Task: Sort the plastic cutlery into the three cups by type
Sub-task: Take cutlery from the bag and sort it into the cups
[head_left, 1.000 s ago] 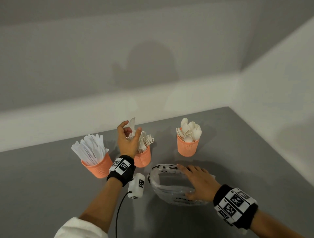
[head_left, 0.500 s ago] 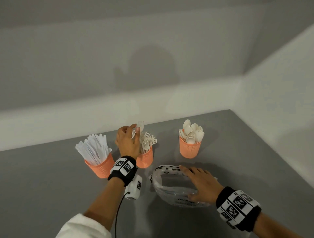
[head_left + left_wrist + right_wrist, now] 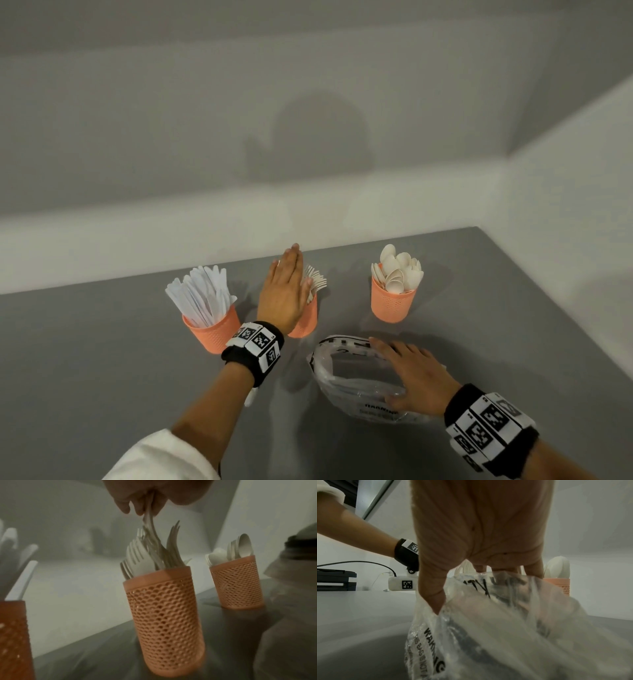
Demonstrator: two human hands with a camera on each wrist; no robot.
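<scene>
Head view: left hand [image 3: 282, 294], earlier curled around a fork, now flat-fingered over the fork cup [image 3: 306, 320].

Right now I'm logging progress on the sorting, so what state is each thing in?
Knife cup: upright, full of knives.
Fork cup: upright, full of forks.
Spoon cup: upright, full of spoons.
Plastic bag: flat on the table, looks empty.
Left hand: fingers straight, fingertips touching a fork's handle.
Right hand: flat, pressing the bag.
</scene>
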